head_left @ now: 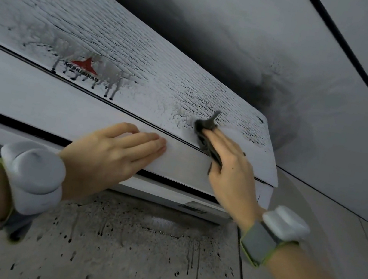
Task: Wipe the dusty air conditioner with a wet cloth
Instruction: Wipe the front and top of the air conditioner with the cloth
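A white wall-mounted air conditioner (40,91) fills the upper left, seen from below. Its ribbed front panel is streaked with dark dust and drip marks around a red triangle logo (84,65). My left hand (112,154) lies flat with straight fingers on the lower flap of the unit. My right hand (231,171) presses a dark grey wet cloth (205,130) against the panel near the unit's right end, fingers stretched over it. Most of the cloth is hidden under that hand.
The wall (134,253) below the unit is spattered with black drips and runs. A large dark soot stain (266,92) spreads on the wall above and right of the unit. The ceiling edge (361,64) runs diagonally at upper right. White wrist devices sit on both forearms.
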